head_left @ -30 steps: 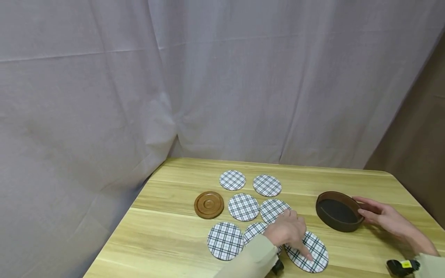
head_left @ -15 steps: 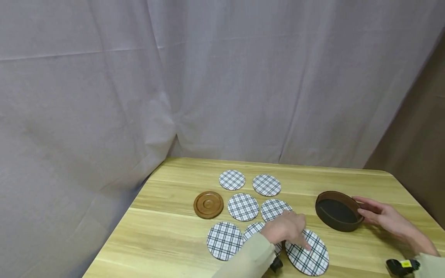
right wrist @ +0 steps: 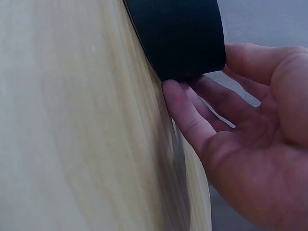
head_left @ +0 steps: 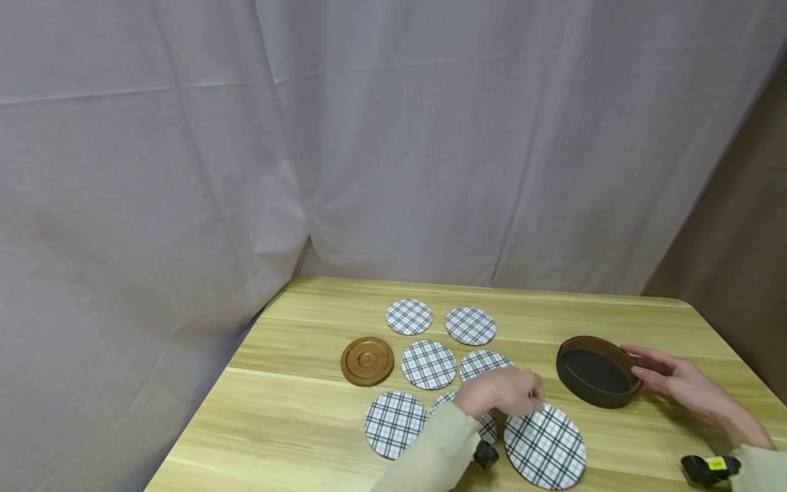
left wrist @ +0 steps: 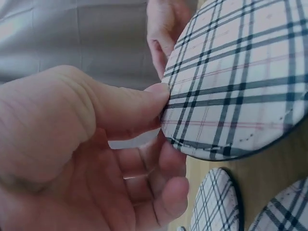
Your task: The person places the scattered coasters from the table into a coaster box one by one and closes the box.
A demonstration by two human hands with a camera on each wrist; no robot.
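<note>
Plaid disc point(head_left: 545, 447) is what I am watching most closely over the link: it is tilting at the near right-centre of the tabletop point(head_left: 289, 410), held at its far left edge. The person's left hand point(head_left: 505, 394) is pinching that edge, its thumb lying on the patterned face and a fingertip pressing close beneath, while the other fingers are curling loosely.

Left of it, a half-hidden disc point(head_left: 488, 429) is lying behind the left sleeve point(head_left: 430, 451), and a near-left disc point(head_left: 396, 424) is lying flat beyond that. Near right, a black wrist device point(head_left: 710, 470) with a yellow label is sitting by the right cuff.

Farther off on the right, a round brown holder point(head_left: 599, 398) is standing with its hollow facing up. The right hand point(head_left: 688, 388) is touching its right side, fingers spread loosely; how firmly, I am unable to tell.

Across the middle, a wooden disc point(head_left: 367, 361) is lying leftmost, beside two middle discs point(head_left: 429, 365) in plaid. Beyond them, two far discs point(head_left: 408, 316) are lying near the back edge, and a grey curtain point(head_left: 393, 150) is hanging behind.
</note>
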